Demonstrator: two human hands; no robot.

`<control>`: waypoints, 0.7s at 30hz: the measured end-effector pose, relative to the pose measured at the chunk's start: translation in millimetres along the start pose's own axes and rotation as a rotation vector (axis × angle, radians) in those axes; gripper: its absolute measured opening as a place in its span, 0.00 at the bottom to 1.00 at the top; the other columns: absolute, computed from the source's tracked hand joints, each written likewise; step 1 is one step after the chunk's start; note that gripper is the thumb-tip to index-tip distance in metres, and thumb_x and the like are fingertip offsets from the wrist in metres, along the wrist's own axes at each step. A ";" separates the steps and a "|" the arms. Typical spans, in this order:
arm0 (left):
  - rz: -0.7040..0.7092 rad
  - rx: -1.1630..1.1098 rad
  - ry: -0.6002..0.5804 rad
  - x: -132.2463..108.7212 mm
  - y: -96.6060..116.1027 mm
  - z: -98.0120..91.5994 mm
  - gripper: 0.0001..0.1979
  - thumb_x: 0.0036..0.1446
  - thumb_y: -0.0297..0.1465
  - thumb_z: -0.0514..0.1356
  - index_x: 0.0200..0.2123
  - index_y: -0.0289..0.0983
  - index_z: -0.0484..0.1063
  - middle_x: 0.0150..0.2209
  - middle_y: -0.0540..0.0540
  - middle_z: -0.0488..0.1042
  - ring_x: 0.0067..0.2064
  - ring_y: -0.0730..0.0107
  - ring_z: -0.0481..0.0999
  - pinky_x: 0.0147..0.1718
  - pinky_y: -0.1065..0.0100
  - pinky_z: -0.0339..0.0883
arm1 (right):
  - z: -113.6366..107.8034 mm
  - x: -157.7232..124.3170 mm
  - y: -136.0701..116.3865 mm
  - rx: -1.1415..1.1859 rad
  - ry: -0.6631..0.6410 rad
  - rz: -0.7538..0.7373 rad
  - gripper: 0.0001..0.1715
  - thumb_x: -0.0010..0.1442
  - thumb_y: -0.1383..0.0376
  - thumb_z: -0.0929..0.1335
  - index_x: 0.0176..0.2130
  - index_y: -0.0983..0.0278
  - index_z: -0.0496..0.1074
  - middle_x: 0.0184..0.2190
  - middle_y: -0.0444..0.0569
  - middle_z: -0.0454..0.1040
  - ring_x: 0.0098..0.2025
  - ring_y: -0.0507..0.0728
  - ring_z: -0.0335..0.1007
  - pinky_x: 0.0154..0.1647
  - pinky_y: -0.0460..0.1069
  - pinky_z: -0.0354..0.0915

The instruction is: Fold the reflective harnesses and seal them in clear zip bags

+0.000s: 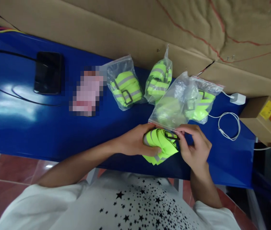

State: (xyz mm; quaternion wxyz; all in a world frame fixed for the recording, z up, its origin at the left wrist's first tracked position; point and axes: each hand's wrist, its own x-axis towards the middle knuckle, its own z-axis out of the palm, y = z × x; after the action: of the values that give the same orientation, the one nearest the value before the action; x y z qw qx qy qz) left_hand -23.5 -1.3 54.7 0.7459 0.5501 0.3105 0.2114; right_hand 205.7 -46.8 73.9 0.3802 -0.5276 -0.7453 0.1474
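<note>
My left hand is wrapped round a rolled neon-yellow reflective strap with grey stripes and a black buckle. My right hand pinches the edge of a clear zip bag close to the buckle. The bag's opening faces the roll, and its body lies away from me on the table. A yellow-green tint shows through the bag; I cannot tell whether something is inside or beneath it. Beyond my hands, similar straps sit in clear bags: a left bagged strap, a middle bagged strap and a right bagged strap.
The blue table meets a brown padded panel at the back. On the left lie a black device with cables and a pixelated pink item. A white charger, coiled white cable and cardboard box are at right.
</note>
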 end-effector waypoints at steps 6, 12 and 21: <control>-0.006 -0.226 0.079 5.6 -6.7 -1.5 0.30 0.51 0.36 0.74 0.55 0.37 0.71 0.47 0.43 0.80 0.46 0.62 0.80 0.46 0.60 0.76 | -1.3 -1.6 -0.8 0.019 0.024 0.081 0.12 0.63 0.74 0.73 0.45 0.60 0.75 0.39 0.43 0.80 0.38 0.52 0.75 0.42 0.50 0.70; -0.035 -0.188 0.041 7.9 -4.2 -5.0 0.22 0.53 0.37 0.73 0.48 0.35 0.76 0.42 0.45 0.82 0.41 0.64 0.80 0.42 0.63 0.77 | -4.3 2.1 -0.4 0.029 -0.027 -0.041 0.13 0.64 0.76 0.72 0.44 0.61 0.76 0.38 0.45 0.80 0.40 0.54 0.76 0.43 0.53 0.69; 0.056 -0.149 0.277 9.7 -7.2 -7.2 0.25 0.50 0.41 0.75 0.47 0.37 0.73 0.42 0.47 0.79 0.43 0.63 0.78 0.45 0.62 0.73 | 3.5 -0.2 -6.6 0.015 -0.020 -0.151 0.16 0.64 0.77 0.71 0.49 0.62 0.77 0.43 0.50 0.76 0.46 0.58 0.74 0.47 0.55 0.72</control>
State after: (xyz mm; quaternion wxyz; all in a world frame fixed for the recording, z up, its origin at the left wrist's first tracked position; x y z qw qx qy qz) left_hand -21.8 7.8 44.1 0.7283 0.4673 0.3783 0.3287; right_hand 198.7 -49.0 75.5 0.3870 -0.4656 -0.7853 0.1293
